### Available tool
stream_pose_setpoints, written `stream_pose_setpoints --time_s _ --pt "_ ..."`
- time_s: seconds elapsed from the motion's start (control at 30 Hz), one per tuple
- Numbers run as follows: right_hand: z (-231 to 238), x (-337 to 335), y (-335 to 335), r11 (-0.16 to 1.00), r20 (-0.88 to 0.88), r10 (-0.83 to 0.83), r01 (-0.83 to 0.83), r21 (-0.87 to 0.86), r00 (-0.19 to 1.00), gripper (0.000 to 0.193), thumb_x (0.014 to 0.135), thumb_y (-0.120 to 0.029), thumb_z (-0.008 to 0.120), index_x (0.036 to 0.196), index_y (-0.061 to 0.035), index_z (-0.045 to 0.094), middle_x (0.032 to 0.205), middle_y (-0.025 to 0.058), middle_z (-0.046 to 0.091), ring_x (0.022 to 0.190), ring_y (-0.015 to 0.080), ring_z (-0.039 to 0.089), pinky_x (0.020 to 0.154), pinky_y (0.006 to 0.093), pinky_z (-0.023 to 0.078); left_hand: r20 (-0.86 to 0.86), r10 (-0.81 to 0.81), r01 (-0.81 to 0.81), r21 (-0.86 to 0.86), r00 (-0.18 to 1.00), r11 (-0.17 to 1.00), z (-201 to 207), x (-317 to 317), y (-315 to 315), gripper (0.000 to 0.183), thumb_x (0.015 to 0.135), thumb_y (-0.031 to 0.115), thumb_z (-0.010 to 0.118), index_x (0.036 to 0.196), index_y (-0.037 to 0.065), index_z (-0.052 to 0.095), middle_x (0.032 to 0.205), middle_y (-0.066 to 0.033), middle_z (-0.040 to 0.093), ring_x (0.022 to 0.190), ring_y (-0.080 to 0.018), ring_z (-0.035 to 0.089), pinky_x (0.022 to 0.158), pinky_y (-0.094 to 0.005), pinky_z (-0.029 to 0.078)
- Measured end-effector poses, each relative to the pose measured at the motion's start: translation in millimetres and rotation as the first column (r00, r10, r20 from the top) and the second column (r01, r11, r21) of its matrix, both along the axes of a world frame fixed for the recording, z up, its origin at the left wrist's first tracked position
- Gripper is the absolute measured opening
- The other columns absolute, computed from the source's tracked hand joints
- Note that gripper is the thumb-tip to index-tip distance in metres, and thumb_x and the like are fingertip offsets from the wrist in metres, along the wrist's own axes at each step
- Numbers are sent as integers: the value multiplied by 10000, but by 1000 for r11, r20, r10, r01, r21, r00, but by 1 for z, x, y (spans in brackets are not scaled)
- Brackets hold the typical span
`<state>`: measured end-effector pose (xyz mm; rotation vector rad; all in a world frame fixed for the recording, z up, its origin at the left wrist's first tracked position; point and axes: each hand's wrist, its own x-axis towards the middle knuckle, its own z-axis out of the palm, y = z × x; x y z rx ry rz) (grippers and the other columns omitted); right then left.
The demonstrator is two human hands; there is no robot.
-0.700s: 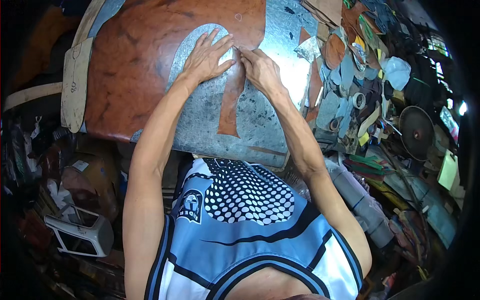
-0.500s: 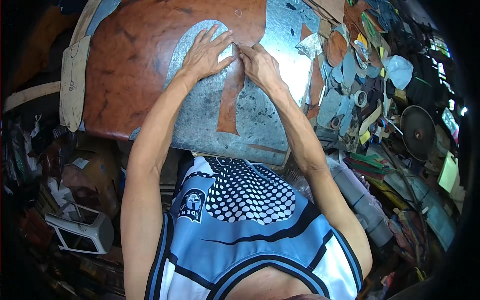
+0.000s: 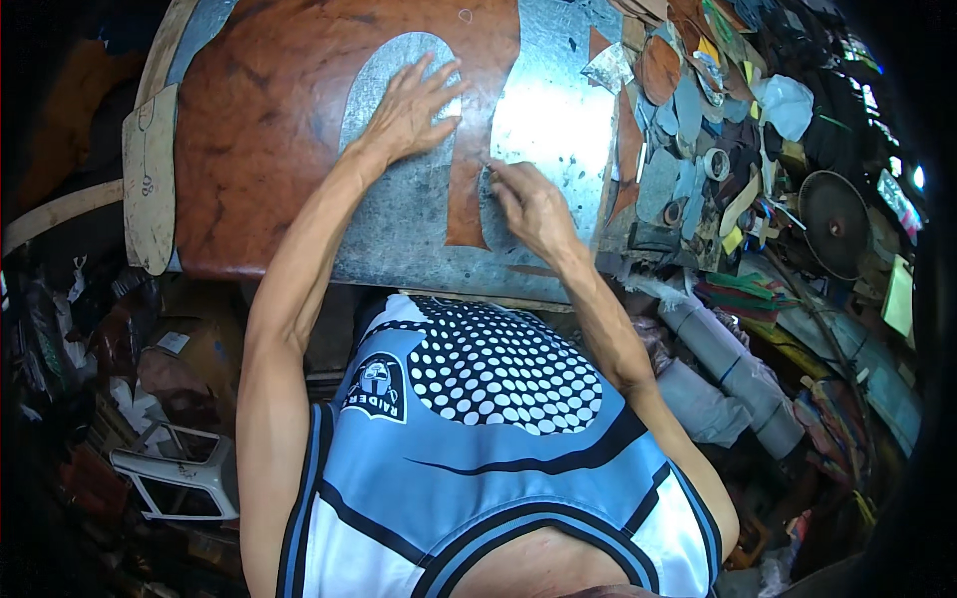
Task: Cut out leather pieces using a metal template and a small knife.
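My left hand (image 3: 407, 112) lies with its fingers spread over a grey, round-topped area (image 3: 374, 85) bordered by brown leather. I cannot tell whether that area is a pattern piece or bare sheet. The large brown leather sheet (image 3: 259, 130) covers the left and far part of a grey metal worktop (image 3: 399, 214). Between my hands a narrow leather strip (image 3: 466, 204) runs toward me. Just right of it, my right hand (image 3: 533, 204) is closed in a pinch, thumb and forefinger together. Something small and dark seems to be at the fingertips, too small to name.
Leather offcuts (image 3: 660, 70), a roll of tape (image 3: 716, 163) and a crumpled plastic bag (image 3: 785, 108) crowd the right side. A round fan-like disc (image 3: 834, 221) stands farther right. A pale long board (image 3: 150, 184) edges the left. A white frame (image 3: 179, 473) sits below left.
My right hand has moved toward me along the leather strip, away from my left fingertips. The left hand stays in nearly the same place. The whole view has shifted slightly.
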<state>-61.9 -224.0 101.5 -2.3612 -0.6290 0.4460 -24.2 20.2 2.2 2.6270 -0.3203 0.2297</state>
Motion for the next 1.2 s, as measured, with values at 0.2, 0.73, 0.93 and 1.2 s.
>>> stream_pose_setpoints --time_s 0.2,0.73,0.93,1.2 --pt "-30 -14 19 1000 111 6 -7 8 994 305 913 -101 593 1214 -91 643 951 167 621 790 359 663 678 457 557 -111 -157 148 -85 981 985 11 -50 -15 532 817 350 697 1333 250 612 1545 -55 394 1469 -338 243 1218 -522 161" --pt "9 -105 -27 978 77 -159 168 -126 984 313 888 -44 585 1196 -72 638 937 177 589 859 379 616 726 459 509 -120 -199 197 -29 973 980 13 -45 -12 504 856 389 668 1308 169 632 1535 -111 398 1463 -365 247 1193 -548 189" --pt "-4 -156 -7 965 216 -92 140 -220 972 393 816 9 586 1184 -113 654 1016 138 586 873 333 569 775 442 485 -154 -295 314 119 943 942 10 8 -6 681 857 496 631 1422 139 502 1543 -135 375 1459 -387 243 1184 -562 202" --pt "-31 -82 46 903 395 -331 409 -133 857 424 835 -2 551 1234 -135 607 1063 148 600 903 353 593 760 466 508 -148 -383 404 155 912 901 12 19 -8 641 921 523 521 1445 158 474 1540 -110 399 1454 -388 270 1181 -553 201"
